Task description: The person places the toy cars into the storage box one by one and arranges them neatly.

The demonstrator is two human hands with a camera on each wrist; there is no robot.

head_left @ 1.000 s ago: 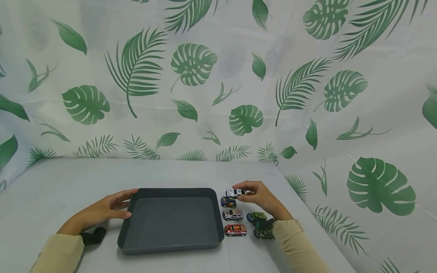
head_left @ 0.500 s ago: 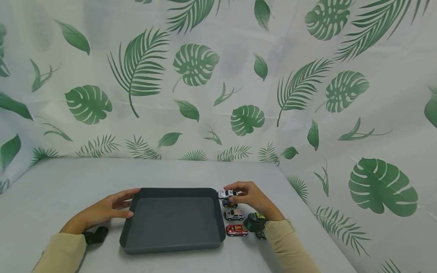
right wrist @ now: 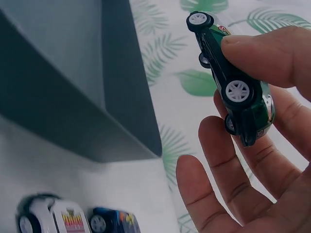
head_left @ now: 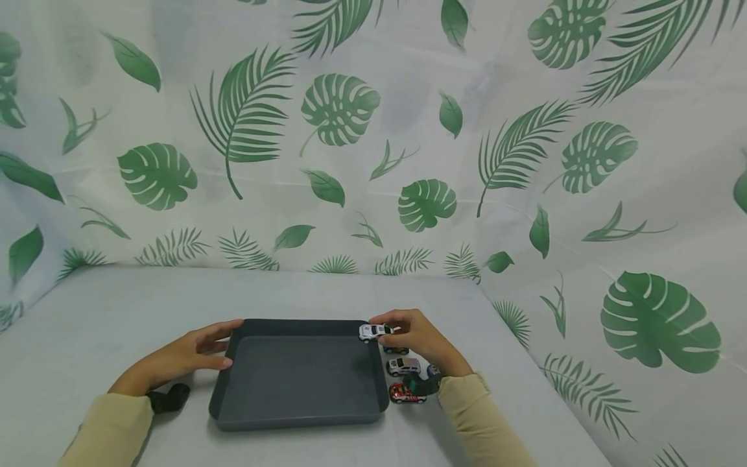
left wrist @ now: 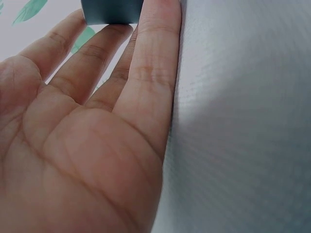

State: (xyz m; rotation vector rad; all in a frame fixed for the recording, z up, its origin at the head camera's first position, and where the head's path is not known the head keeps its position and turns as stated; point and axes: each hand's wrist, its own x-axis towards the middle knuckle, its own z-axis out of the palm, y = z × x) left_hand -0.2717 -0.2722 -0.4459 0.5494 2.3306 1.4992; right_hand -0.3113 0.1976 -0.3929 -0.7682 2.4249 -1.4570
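My right hand pinches a white toy car between thumb and fingers, held up over the back right corner of a dark grey tray. In the right wrist view this toy car shows its dark green underside and white-hubbed wheels, beside the tray's wall. At the tray's left side, my left hand touches the rim with extended fingers and thumb. The left wrist view has the palm facing the camera, fingertips against the tray.
To the tray's right stand a partly hidden blue toy car, another white toy car and a red toy car. The right wrist covers part of that area. A leaf-patterned curtain hangs behind the white table.
The right hand has carried the white toy car leftward from above the blue car to the tray's back right corner. The left hand stays at the tray. The view has shifted slightly.
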